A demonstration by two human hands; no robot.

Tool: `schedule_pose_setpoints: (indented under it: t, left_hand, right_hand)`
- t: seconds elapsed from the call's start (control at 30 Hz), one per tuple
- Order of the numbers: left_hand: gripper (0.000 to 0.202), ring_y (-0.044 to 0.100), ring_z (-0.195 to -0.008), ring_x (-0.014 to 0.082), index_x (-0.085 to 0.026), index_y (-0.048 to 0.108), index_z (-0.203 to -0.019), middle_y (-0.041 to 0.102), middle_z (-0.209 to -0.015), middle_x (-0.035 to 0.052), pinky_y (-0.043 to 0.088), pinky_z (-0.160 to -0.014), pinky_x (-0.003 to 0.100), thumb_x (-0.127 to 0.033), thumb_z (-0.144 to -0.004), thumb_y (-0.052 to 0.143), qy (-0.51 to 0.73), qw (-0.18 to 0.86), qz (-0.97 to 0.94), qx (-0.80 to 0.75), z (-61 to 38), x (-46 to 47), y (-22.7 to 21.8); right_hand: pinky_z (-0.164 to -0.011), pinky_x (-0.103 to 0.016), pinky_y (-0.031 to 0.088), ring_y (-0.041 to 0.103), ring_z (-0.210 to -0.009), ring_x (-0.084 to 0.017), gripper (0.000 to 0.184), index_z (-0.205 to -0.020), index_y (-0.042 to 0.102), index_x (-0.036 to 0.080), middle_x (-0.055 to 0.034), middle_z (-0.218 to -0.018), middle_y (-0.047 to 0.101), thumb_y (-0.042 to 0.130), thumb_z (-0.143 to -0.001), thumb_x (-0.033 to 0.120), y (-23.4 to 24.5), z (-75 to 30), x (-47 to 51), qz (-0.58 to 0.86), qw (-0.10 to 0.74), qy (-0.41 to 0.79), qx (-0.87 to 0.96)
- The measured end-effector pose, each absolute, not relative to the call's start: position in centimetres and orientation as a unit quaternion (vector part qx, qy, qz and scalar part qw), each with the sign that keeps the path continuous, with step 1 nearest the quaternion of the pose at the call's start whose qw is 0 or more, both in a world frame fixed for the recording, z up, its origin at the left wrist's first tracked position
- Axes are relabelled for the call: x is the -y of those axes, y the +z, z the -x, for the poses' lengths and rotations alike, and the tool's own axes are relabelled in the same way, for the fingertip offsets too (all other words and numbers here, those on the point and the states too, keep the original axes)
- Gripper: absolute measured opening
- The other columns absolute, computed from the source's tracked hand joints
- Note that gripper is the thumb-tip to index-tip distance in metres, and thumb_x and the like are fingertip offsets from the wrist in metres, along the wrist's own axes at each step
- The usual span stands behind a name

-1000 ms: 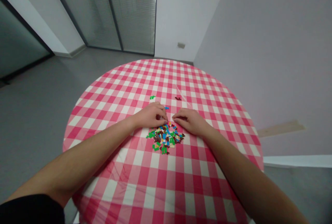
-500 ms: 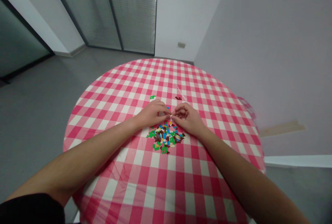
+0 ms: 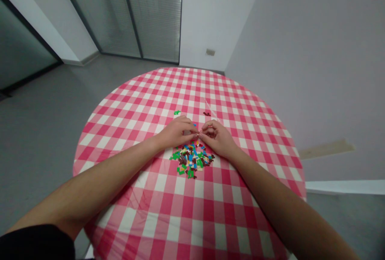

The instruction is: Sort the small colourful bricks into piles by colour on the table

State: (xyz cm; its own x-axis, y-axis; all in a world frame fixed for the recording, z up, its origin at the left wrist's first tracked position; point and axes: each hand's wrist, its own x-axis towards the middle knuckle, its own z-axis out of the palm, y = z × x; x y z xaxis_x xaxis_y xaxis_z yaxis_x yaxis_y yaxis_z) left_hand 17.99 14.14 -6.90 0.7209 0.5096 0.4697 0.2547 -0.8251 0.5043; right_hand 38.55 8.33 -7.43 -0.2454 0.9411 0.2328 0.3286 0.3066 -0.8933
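A heap of small coloured bricks [image 3: 191, 160], green, blue, brown and white, lies near the middle of a round table with a red and white checked cloth [image 3: 192, 212]. My left hand [image 3: 176, 132] and my right hand [image 3: 217, 135] meet just beyond the heap, fingertips pinched together and touching. Whatever they pinch is too small to make out. A green piece [image 3: 177, 112], a brown piece [image 3: 206, 114] and a blue piece [image 3: 194, 124] lie apart behind the hands.
The table edge curves close on the near side, left and right. Grey floor surrounds it. A glass partition with blinds [image 3: 150, 15] stands at the back left, and a plain wall [image 3: 315, 59] runs along the right.
My right hand has lifted off the cloth and curled its fingers. Both hands' fingertips have come together above the heap's far edge.
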Motion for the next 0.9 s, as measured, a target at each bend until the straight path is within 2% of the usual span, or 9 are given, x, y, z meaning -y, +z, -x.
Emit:
schedule_pose_setpoints:
  t: [0.17, 0.33, 0.63, 0.9]
  left_hand:
    - [0.019, 0.059, -0.081, 0.0172, -0.021, 0.073, -0.092, 0.069, -0.082, 0.0044, 0.044, -0.078, 0.033, -0.034, -0.093, 0.059, 0.31, 0.206, -0.904, -0.209, -17.9, -14.3, -7.0]
    - [0.022, 0.059, -0.08, 0.0171, -0.02, 0.073, -0.09, 0.069, -0.081, 0.0046, 0.044, -0.077, 0.033, -0.034, -0.095, 0.057, 0.308, 0.21, -0.904, -0.208, -17.9, -14.4, -7.0]
    - [0.028, 0.059, -0.081, 0.0177, -0.02, 0.072, -0.085, 0.071, -0.083, 0.0053, 0.045, -0.08, 0.034, -0.033, -0.098, 0.05, 0.285, 0.229, -0.907, -0.211, -18.0, -14.4, -7.2]
    - [0.029, 0.058, -0.08, 0.0175, -0.019, 0.071, -0.083, 0.069, -0.08, 0.0051, 0.044, -0.079, 0.034, -0.033, -0.098, 0.05, 0.276, 0.236, -0.907, -0.214, -18.1, -14.3, -7.0]
  right_hand:
    - [-0.062, -0.027, 0.053, 0.067, -0.069, -0.015, 0.014, -0.092, 0.063, 0.02, -0.0041, -0.081, 0.071, 0.063, -0.085, 0.031, -6.7, -38.4, -8.2, 0.476, 0.407, 0.326, 0.708]
    - [-0.066, -0.027, 0.053, 0.069, -0.072, -0.017, 0.013, -0.089, 0.073, 0.02, -0.0051, -0.084, 0.076, 0.064, -0.082, 0.024, -6.1, -38.5, -8.3, 0.477, 0.36, 0.263, 0.757]
    - [-0.073, -0.029, 0.053, 0.07, -0.079, -0.018, 0.016, -0.092, 0.075, 0.022, -0.0047, -0.089, 0.077, 0.061, -0.088, 0.026, -5.9, -38.6, -8.3, 0.486, 0.339, 0.191, 0.782]
    - [-0.072, -0.03, 0.051, 0.067, -0.078, -0.017, 0.015, -0.091, 0.073, 0.021, -0.0047, -0.087, 0.075, 0.059, -0.088, 0.025, -5.6, -38.9, -8.3, 0.486, 0.336, 0.184, 0.785]
